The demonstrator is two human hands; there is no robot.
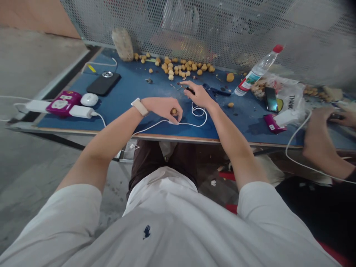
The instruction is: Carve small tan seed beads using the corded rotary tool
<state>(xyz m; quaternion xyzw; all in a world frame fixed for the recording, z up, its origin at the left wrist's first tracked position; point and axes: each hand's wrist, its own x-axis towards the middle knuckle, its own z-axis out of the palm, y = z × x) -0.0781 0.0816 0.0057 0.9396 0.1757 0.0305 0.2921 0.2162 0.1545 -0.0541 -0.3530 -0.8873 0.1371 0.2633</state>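
Left hand (162,105): curled, grasping a round brown piece (174,111); we see no clear long axis.
Right hand (201,95): grasping a dark piece (190,90) between thumb and fingers, its long axis slanting from far-left toward our right palm.
Brown piece from right hand: nearer us, leftward, apart.
Tan balls (189,66): loose on our desk (119,111), beyond both hands, nearer the right.

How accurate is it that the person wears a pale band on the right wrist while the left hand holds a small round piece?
One error: the head view shows the pale band on the left wrist. The left hand does hold the round piece.
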